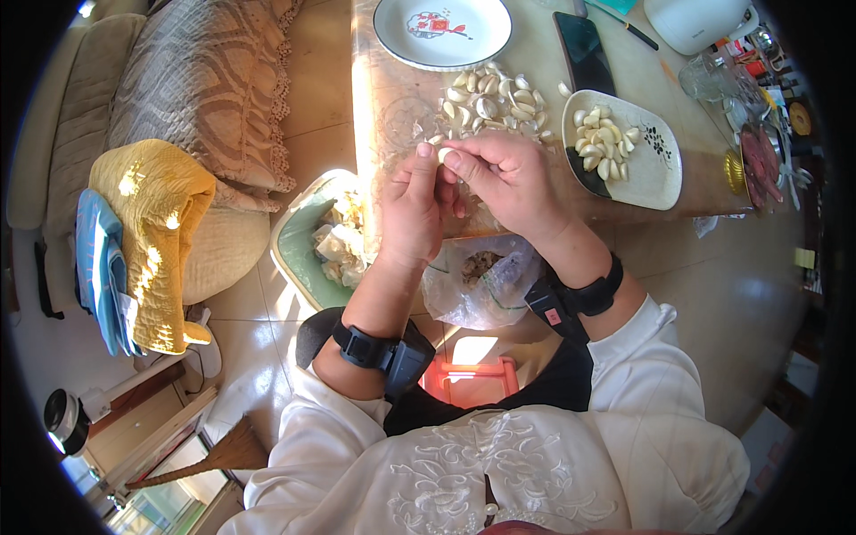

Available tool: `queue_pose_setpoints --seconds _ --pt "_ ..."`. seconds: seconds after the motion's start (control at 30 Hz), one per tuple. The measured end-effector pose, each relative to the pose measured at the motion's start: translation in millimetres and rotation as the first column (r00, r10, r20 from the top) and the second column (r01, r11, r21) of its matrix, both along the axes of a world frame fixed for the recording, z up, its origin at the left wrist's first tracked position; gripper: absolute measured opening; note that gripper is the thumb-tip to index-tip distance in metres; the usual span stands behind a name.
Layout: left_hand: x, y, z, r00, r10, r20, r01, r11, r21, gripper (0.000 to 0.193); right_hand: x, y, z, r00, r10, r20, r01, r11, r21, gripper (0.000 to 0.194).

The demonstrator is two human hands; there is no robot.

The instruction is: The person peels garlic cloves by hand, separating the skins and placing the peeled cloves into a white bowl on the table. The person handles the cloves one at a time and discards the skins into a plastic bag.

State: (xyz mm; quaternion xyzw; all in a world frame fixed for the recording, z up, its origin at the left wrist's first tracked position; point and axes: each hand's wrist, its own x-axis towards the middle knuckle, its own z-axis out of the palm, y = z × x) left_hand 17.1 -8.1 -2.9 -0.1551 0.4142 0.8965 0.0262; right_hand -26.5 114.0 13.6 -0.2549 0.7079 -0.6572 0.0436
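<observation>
Both my hands meet over the near edge of the table, with a pale garlic clove (443, 155) pinched between thumbs and fingertips. My left hand (416, 200) grips it from the left, and my right hand (505, 175) from the right. The fingers hide most of the clove. Just beyond them lies a loose heap of garlic cloves (487, 107), many in their skins. Right of my right hand, an oblong plate (652, 177) with a dark corner and flower pattern carries several smooth, pale peeled cloves (603, 140).
A round white dish (401, 47) stands beyond the heap, beside a dark smartphone (585, 53). A knife (635, 32) and white kettle (695, 27) are farther back. Below the table edge are a green waste bin (294, 234), a plastic bag (461, 301) and a red stool (468, 384).
</observation>
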Motion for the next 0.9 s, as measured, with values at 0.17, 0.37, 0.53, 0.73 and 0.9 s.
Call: queue_pose_setpoints --seconds 0.17,0.37,0.53,0.73,0.9 --pt "3 1 -2 0.996 -0.081 0.039 0.081 0.997 0.000 0.037 -2 1 -2 0.989 -0.082 0.126 0.074 0.995 0.070 0.026" --pt "-2 -1 -1 0.997 -0.053 -0.057 0.034 0.952 -0.304 0.036 -4 4 4 0.981 0.098 0.170 -0.086 0.994 -0.074 0.020" --pt "-1 6 -2 0.994 -0.098 -0.046 0.087 0.977 -0.194 0.034 -14 36 15 0.996 -0.018 0.089 0.006 0.992 0.124 0.016" --pt "-3 4 -1 0.997 -0.070 -0.034 0.066 0.993 -0.101 0.026 -41 109 31 0.967 -0.198 -0.161 0.253 0.834 0.490 0.020" --pt "-5 2 -1 1.000 -0.003 0.017 0.004 0.999 -0.045 0.021 -51 159 33 0.937 -0.314 -0.152 0.295 0.483 0.824 0.021"
